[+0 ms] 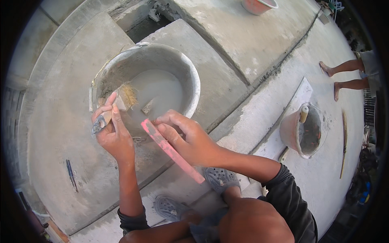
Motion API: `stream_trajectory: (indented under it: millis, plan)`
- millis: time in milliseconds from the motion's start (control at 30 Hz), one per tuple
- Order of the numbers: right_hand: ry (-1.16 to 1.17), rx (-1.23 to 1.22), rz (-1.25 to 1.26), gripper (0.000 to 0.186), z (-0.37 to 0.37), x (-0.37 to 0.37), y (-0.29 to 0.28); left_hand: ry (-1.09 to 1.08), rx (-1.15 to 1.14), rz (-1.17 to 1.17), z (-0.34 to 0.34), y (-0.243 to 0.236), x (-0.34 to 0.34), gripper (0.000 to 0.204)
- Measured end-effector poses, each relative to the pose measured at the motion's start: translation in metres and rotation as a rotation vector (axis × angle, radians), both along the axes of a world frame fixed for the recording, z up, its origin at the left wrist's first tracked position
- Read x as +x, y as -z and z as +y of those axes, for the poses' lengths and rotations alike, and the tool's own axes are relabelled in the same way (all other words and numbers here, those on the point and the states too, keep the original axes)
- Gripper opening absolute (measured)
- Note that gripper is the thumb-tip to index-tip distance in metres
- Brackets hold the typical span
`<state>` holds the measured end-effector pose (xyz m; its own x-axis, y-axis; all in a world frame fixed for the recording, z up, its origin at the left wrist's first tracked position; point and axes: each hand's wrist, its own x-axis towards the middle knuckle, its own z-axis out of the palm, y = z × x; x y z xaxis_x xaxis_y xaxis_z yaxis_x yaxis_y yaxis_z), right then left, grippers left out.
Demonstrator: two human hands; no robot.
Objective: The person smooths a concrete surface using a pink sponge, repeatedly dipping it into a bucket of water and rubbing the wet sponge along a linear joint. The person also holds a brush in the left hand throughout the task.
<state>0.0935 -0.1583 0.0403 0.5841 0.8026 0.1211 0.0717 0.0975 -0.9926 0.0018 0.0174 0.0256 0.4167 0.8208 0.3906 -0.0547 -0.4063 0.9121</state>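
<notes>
Both hands are occupied, as I read it off the head view. Right hand [186,139] pinches the upper end of a pink bar-shaped tool [174,152], seen edge-on, grey smears along it, slanting down to the right; I have it just outside the near rim of a big grey bucket [195,83]. Left hand [115,139] has its fingers closed on a brush [129,96], grey-caked at the lower end, bristles up and to the right, over the bucket's near-left side; can't tell whether they touch the wall. Cloudy water [164,87] fills the bucket's lower part, a small block [148,106] showing at it. Bucket stands on a concrete slab [52,121]; two thin dark rods [71,176] lie on that, left of the left forearm. Grey clogs [223,178] on the wearer's feet, below the pink tool. Further right I log a smaller reddish bucket [289,131] by a long pale board [302,91], a thin stick [344,141] beyond. Another person's bare legs [350,67] at upper right, body mostly cut off by the lens edge. Another red bucket [255,8], cropped, at top.
</notes>
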Motion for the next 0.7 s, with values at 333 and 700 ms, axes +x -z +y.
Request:
stream_trajectory:
  millis: [333, 700]
  plan:
    - [-0.188, -0.908, -0.158, 0.034, -0.15, 0.165, 0.02, 0.029, 0.064, 0.38, 0.003, 0.013, 0.012, 0.007]
    - [-0.77, -1.116, -0.514, 0.028, -0.045, 0.174, 0.08, 0.105, 0.228, 0.216, 0.004, 0.022, 0.009, 0.004]
